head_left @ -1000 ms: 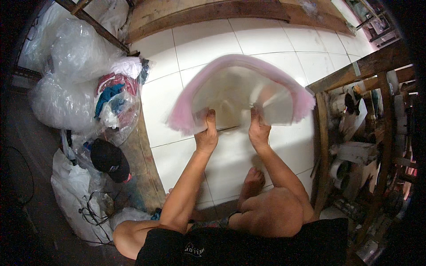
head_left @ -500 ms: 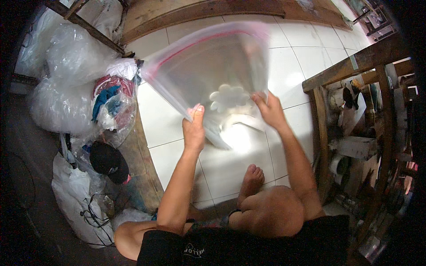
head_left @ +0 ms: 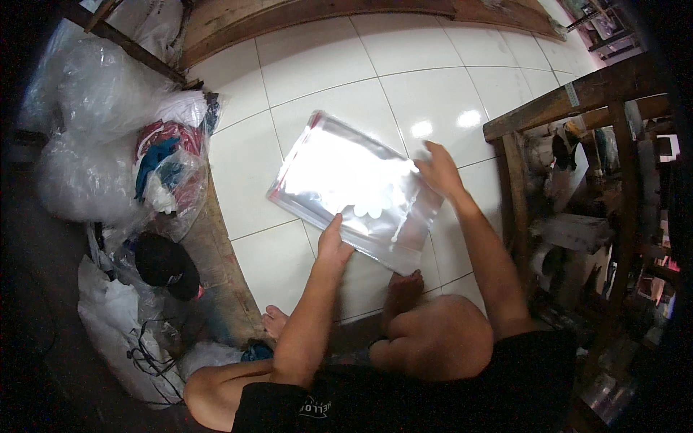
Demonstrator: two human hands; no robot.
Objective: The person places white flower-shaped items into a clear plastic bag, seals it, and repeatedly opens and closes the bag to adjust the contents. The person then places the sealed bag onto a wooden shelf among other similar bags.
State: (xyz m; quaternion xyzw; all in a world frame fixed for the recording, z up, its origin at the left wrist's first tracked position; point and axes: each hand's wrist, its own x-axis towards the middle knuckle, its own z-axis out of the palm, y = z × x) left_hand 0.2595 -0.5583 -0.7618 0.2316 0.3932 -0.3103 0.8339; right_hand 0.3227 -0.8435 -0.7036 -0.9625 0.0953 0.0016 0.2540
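Observation:
A flat stack of clear plastic bags (head_left: 390, 162), glossy with glare and with a red strip along its left edge, lies tilted in front of me above the tiles. My left hand (head_left: 335, 244) grips its near edge, thumb on top and fingers underneath. At the far right edge is my right hand (head_left: 442, 175), its thumb and forefinger apart; it touches or nearly touches the plastic, and its other fingers are hard to make out. A pale scalloped shape shows in the middle of the stack. One of my feet (head_left: 406, 285) is just below the near right corner.
Large bundles of clear plastic (head_left: 94, 130) and coloured cloth (head_left: 162, 155) lie at the left, near a black cap (head_left: 167, 265) and a white sack (head_left: 123, 325). A wooden rack (head_left: 514, 187) stands on the right. A wooden board (head_left: 303, 32) borders the white tiled floor (head_left: 317, 79) at the back.
The raised, bulging plastic has come down and now lies flat and turned, its red strip to the left. My left hand has moved down and right; the right hand no longer pinches its side.

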